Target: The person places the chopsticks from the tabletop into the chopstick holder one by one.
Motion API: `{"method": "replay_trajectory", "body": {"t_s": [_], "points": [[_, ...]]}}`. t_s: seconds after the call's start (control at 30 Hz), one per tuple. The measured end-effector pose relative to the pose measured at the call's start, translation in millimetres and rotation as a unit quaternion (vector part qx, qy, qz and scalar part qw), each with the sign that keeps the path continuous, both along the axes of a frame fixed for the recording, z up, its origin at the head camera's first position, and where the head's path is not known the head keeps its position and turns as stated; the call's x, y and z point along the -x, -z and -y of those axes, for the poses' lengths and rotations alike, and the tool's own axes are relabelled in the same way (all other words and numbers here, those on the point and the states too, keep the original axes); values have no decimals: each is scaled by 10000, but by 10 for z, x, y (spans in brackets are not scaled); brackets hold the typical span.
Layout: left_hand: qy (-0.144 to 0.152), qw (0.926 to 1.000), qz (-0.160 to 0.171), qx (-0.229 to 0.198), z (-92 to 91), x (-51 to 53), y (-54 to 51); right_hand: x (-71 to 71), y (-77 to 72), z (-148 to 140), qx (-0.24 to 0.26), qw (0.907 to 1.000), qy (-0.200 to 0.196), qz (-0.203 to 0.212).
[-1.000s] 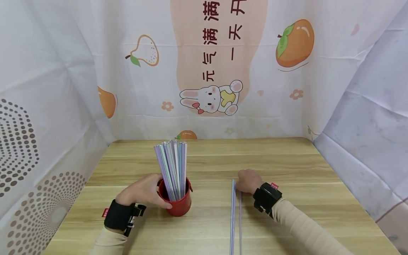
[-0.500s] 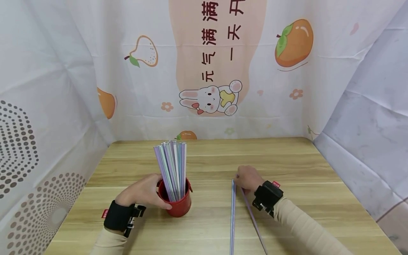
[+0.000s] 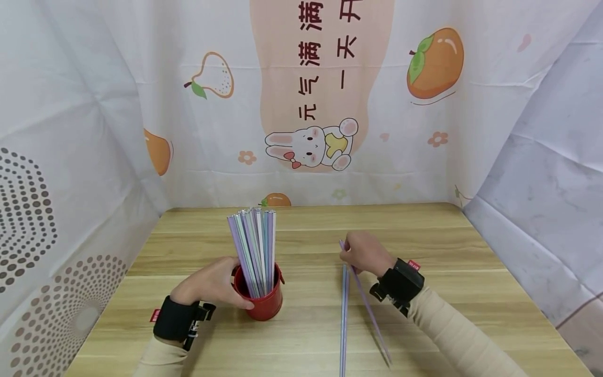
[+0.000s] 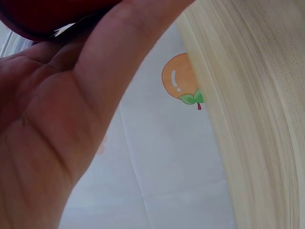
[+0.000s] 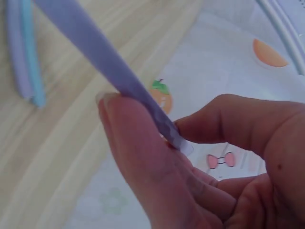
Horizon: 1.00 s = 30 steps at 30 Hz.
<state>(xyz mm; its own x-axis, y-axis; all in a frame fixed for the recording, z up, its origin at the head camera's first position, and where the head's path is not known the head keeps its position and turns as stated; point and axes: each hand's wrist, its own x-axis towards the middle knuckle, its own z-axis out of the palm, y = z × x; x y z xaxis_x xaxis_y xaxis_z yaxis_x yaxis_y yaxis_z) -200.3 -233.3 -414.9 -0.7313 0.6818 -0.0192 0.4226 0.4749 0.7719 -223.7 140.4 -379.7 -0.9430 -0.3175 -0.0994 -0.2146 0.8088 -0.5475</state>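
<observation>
My left hand (image 3: 214,283) holds the side of a small red bucket (image 3: 268,309), its thumb on the near side. A bundle of pastel straws (image 3: 256,251) stands in the bucket, leaning slightly left. To the right, my right hand (image 3: 369,254) pinches a purple straw (image 3: 369,309) near its far end. That straw slants toward the front right, its near end low over the table. In the right wrist view, thumb and fingers press on the purple straw (image 5: 105,52). Two more straws, one lilac and one light blue (image 5: 33,62), lie side by side left of it.
A wood-grain table (image 3: 301,230) lies under everything. Behind it hangs a white curtain (image 3: 212,131) printed with fruit and a rabbit, and cloth also hangs at both sides. In the left wrist view, the bucket (image 4: 52,14) shows only at the upper left corner.
My right hand has pinched the purple straw and moved it away from the body, swinging its near end right and lifting it. The left hand and the bucket stay put.
</observation>
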Motion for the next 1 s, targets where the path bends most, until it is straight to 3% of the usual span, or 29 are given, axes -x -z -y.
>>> {"method": "replay_trajectory", "body": {"t_s": [0.17,0.6,0.8,1.0], "points": [[3,10000,-61,18,-1,-1,1,-23,-133,66,74,9991,-157,-398],[75,9999,-14,-113,-4,5,10,6,-503,284,222,9965,-382,-704],[88,9999,-5,-122,-6,6,11,9,-615,377,173,9937,-513,-982],[71,9999,-14,-135,-2,5,13,8,-697,458,246,9933,-537,-989]]}}
